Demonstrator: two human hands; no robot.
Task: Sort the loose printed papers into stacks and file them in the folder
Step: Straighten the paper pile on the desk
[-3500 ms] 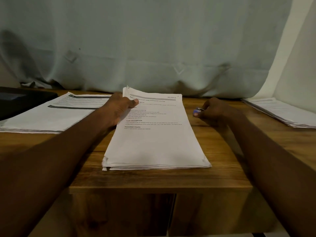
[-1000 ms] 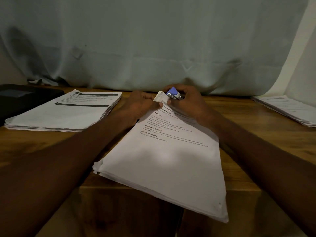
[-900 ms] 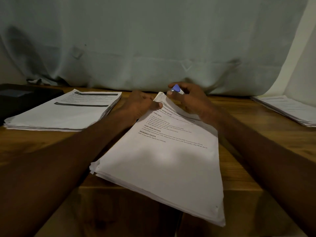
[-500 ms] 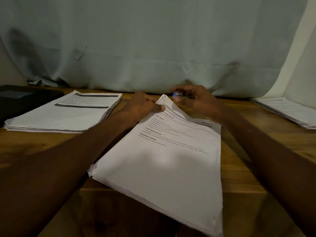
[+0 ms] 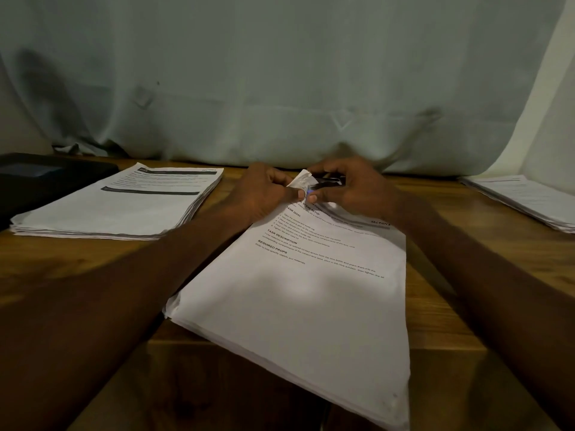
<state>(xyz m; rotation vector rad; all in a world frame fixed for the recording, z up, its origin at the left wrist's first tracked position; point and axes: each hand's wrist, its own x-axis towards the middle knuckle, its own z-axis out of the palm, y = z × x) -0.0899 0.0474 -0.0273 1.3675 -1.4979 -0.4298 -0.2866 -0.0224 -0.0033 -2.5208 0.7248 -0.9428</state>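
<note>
My L hand (image 5: pixel 264 194) pinches stack corner (image 5: pixel 300 181); R hand (image 5: pixel 348 189) grips small stapler (image 5: pixel 326 182) just beside. Fastening step; next: squeeze w/ corner inside.

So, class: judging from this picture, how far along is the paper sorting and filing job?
Done: two sorted stacks lie aside, the left stack and the right stack. In hand: the left hand pinches the middle stack's top corner while the right hand holds a small stapler at it. Left: filing; no open folder shows.
</note>
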